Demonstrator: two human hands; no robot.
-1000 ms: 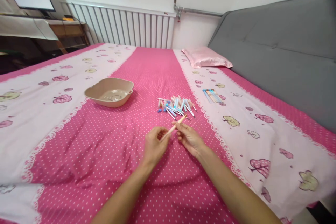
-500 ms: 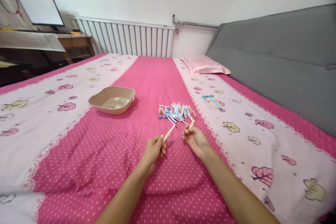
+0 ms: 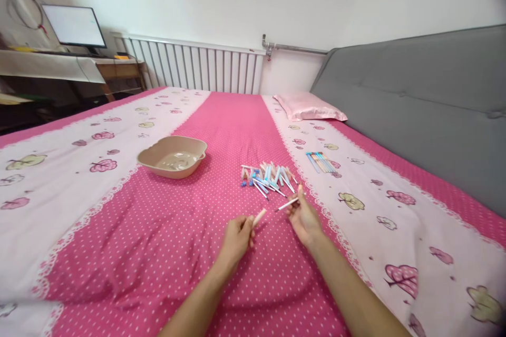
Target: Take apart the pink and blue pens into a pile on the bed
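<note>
My left hand (image 3: 238, 237) is closed around a pale peach pen barrel (image 3: 259, 217), which points up and to the right. Between the fingers of my right hand (image 3: 303, 217) is a thin white pen refill (image 3: 287, 203), its dark tip toward the left hand. The refill and the barrel are apart. Whether the right hand also holds a small pen part, I cannot tell. Just beyond both hands lies a loose pile of pen parts (image 3: 269, 175), with blue and peach barrels, blue caps and several white refills.
A neat row of pens (image 3: 321, 162) lies right of the pile. To the left stands a beige basin (image 3: 174, 171) with something clear or shiny inside. All rest on a pink patterned bedspread (image 3: 158, 253). A pillow (image 3: 310, 107) and a grey headboard (image 3: 419, 73) are at the right.
The white refill, earlier sticking out of the barrel in my left hand, is now out and in my right hand. My right hand has moved slightly right, and the view has tilted up.
</note>
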